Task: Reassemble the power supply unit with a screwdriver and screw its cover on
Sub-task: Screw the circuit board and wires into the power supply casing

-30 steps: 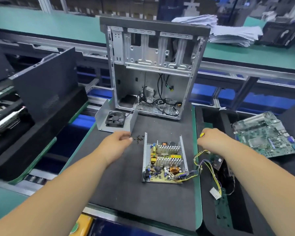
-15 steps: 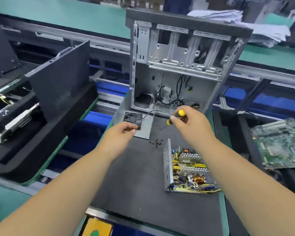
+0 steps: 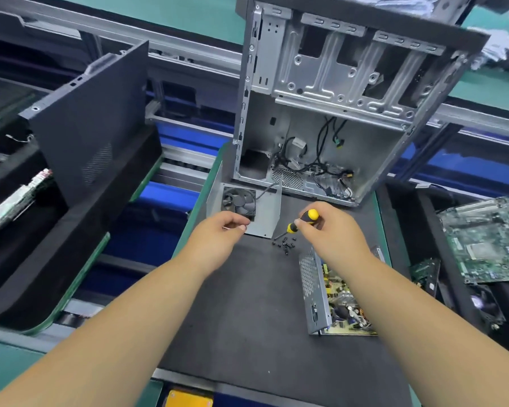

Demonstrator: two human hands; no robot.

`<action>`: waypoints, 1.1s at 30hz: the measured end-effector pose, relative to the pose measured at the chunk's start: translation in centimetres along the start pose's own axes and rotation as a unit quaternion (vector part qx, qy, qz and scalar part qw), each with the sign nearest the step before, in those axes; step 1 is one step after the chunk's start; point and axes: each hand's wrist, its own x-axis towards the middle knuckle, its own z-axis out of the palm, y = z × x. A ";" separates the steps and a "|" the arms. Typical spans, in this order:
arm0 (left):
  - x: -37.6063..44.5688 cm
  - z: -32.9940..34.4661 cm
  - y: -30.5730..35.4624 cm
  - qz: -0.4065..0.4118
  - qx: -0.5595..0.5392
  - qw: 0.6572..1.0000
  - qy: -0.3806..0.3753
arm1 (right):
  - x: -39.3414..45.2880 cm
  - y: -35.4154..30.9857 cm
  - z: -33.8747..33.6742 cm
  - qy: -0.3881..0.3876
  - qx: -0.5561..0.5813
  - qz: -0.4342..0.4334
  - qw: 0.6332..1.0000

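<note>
A: The power supply base [image 3: 332, 301] is seen at lower right of centre on the table [image 3: 247, 318], circuit board exposed, nothing closed over it yet.

B: And the cover [image 3: 266, 214]? It is stood apart at the middle of the frame, fan [image 3: 239, 200] facing out, just in front of the open computer case [image 3: 335, 107].

A: The right hand [image 3: 332, 230] is closed round the yellow-and-black screwdriver [image 3: 301, 220], tip angled down towards the loose black screws [image 3: 285, 245] scattered between cover and base.

B: The left hand [image 3: 218, 235] is curled, fingers pinched together by the cover's lower edge. Whether a screw is held there cannot be told.

A: So little can be counted as done: tool in hand, parts laid out.

B: What is judged to remain: the cover to be set over the base, the holes lined up, every screw driven in. An early stage, it would be said.
</note>
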 end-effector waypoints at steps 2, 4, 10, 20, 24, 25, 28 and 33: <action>0.0 0.1 -0.4 -0.006 -0.003 1.000 -0.007 | 0.0 0.2 0.4 -0.001 -0.002 0.002 1.000; -0.2 0.2 -0.9 -0.012 -0.012 1.000 -0.009 | -0.1 0.3 0.7 -0.002 -0.001 0.000 1.000; -0.6 0.7 -2.1 -0.034 -0.046 0.998 -0.005 | -0.8 0.2 0.0 0.031 0.047 -0.001 0.998; -0.3 3.1 0.5 -0.107 -0.280 0.950 -0.082 | -2.4 -1.1 -4.9 0.101 0.318 0.036 0.942; -0.2 3.9 2.0 -0.126 -0.378 0.911 -0.110 | -2.5 -1.3 -5.6 0.108 0.336 0.036 0.935; -0.2 4.1 2.2 -0.129 -0.393 0.904 -0.108 | -2.6 -1.3 -5.7 0.109 0.339 0.038 0.934; -0.1 4.5 2.6 -0.132 -0.412 0.896 -0.100 | -2.9 -1.0 -5.8 0.113 0.347 0.035 0.931; 0.0 4.8 2.6 -0.123 -0.417 0.896 -0.085 | -3.1 -0.4 -6.0 0.139 0.360 0.032 0.922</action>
